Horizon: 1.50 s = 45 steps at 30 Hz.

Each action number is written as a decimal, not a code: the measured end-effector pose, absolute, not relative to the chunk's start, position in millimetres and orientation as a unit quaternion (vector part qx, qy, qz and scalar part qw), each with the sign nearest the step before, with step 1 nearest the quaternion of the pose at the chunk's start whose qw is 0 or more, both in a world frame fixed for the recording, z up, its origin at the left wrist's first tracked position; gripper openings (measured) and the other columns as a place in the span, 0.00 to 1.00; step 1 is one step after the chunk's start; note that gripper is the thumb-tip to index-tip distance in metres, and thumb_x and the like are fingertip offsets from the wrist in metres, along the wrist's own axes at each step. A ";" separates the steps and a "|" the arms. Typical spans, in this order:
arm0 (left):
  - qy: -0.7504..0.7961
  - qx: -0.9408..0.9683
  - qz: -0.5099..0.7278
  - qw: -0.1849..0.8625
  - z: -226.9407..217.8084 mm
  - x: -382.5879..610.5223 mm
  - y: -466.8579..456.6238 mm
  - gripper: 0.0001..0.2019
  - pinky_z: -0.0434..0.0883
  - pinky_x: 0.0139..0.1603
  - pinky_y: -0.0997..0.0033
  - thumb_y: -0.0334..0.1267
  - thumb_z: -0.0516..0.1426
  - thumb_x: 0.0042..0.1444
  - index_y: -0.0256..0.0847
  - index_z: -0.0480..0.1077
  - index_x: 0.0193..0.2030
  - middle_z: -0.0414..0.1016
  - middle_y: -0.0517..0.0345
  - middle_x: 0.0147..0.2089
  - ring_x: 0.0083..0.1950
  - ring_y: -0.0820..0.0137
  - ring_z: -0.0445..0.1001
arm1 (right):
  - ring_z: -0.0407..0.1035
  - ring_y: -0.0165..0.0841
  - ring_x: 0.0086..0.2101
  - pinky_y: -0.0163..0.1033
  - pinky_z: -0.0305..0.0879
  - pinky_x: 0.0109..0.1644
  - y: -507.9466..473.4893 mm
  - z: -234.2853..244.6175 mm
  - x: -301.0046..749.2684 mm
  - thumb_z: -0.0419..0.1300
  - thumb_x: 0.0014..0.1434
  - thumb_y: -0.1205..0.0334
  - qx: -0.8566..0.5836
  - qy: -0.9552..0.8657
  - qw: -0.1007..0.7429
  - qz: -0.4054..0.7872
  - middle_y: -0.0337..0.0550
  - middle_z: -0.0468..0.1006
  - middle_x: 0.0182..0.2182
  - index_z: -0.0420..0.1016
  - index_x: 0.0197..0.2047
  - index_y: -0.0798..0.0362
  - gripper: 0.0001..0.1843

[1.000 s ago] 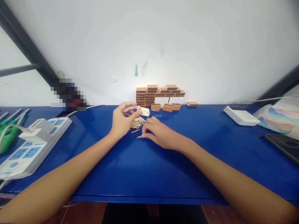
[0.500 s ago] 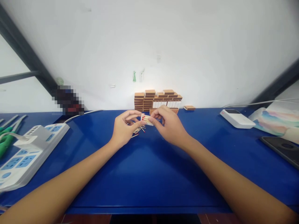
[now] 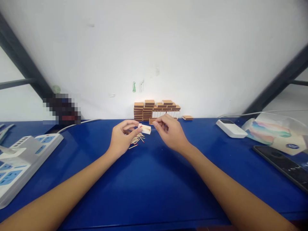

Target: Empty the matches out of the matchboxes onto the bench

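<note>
My left hand (image 3: 121, 141) keeps its fingers clamped on the white matchbox tray (image 3: 145, 129), held above loose matches (image 3: 136, 140) on the blue tabletop (image 3: 154, 179). My right hand (image 3: 169, 134), touching the tray a moment ago, is now just beside it, fingers pinched together.

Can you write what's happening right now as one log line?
left hand: holds match tray | right hand: fingers pinched beside match tray | matches: loose on table by left hand
</note>
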<state>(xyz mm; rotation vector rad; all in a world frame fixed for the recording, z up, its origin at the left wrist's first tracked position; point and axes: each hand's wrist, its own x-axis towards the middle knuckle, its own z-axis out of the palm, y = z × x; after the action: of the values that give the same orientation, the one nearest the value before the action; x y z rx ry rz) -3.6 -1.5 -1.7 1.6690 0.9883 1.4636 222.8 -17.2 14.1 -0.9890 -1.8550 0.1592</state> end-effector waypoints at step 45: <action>0.396 0.728 0.493 0.265 -5.4 -12.3 2.5 0.26 0.78 0.44 0.65 0.49 0.77 0.48 0.47 0.84 0.54 0.86 0.51 0.48 0.44 0.63 0.81 | 0.73 0.36 0.37 0.43 0.69 0.44 -12.7 -8.1 220.2 0.66 0.70 0.59 -0.406 -0.819 0.386 0.127 0.46 0.80 0.46 0.73 0.58 0.50 0.15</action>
<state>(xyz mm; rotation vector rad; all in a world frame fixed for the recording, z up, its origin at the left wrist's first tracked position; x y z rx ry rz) -12.3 2.5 -5.4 1.9652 1.0702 1.3323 220.2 -12.7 -8.1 -1.0332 -2.0858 0.3226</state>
